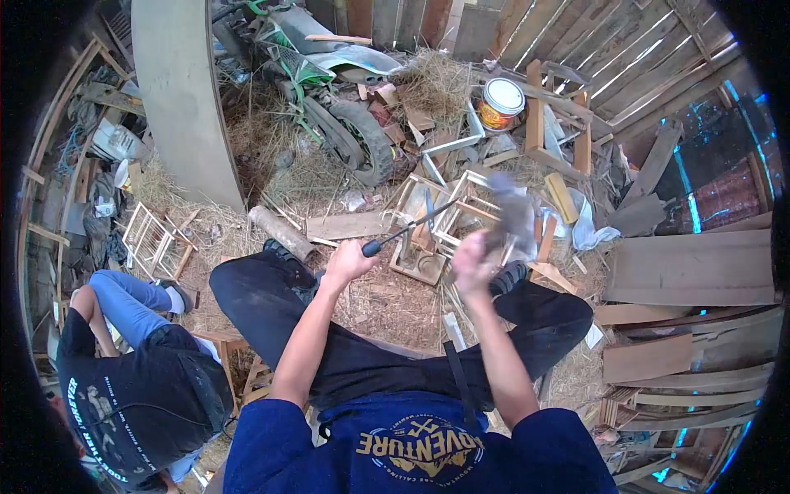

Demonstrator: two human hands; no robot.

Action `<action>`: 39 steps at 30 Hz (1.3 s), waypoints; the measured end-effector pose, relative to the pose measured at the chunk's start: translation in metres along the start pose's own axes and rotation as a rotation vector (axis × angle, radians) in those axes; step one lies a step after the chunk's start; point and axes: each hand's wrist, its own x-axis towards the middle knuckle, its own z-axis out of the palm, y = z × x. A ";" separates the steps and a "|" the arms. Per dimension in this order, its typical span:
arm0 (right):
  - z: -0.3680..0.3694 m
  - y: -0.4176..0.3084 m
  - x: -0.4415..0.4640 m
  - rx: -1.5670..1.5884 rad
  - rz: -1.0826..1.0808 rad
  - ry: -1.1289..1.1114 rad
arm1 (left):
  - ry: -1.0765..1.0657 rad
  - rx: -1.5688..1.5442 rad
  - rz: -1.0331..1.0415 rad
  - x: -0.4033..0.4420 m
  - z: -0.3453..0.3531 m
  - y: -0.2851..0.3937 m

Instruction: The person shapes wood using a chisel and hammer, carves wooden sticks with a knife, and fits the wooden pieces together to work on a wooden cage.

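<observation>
My left hand (pixel 350 262) is closed round the dark handle of a tool with a long thin shaft (pixel 424 219), which points up to the right. Whether it is a file or a screwdriver, I cannot tell. Smeared by motion, my right hand (pixel 476 265) grips a tool with a broad grey head (pixel 512 210); it looks like a hammer or hatchet. Below and beyond the tools lie a small wooden frame (pixel 421 270) and a pale slatted wooden frame (pixel 462 216), beside my feet on the straw-covered ground.
A seated person (pixel 148 395) is at the left, near another slatted frame (pixel 156 243). Ahead stand a green motorbike (pixel 329 123), a tall board (pixel 181 99) and a paint bucket (pixel 500 105). A log (pixel 280 232) lies near my left foot. Planks (pixel 695 267) are stacked at right.
</observation>
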 end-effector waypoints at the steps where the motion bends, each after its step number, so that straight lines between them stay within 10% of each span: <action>1: -0.010 0.054 -0.015 -0.202 0.045 -0.040 | -0.003 0.049 -0.009 -0.003 -0.001 0.002; 5: -0.019 0.040 -0.006 -0.246 0.773 -0.177 | 0.017 0.044 0.014 0.001 -0.005 0.017; 23: 0.017 -0.190 0.068 -0.071 0.191 -0.009 | 0.018 -0.023 0.019 0.008 0.026 0.046; 28: 0.003 -0.105 0.053 -0.262 -0.130 0.108 | -0.019 -0.070 -0.042 0.020 0.058 0.036; 32: -0.051 0.073 -0.003 -0.662 0.478 -0.163 | -0.042 0.002 0.023 0.019 0.049 0.047; 39: -0.065 0.046 -0.029 -0.641 0.382 0.013 | -0.029 0.084 0.061 0.004 0.058 0.060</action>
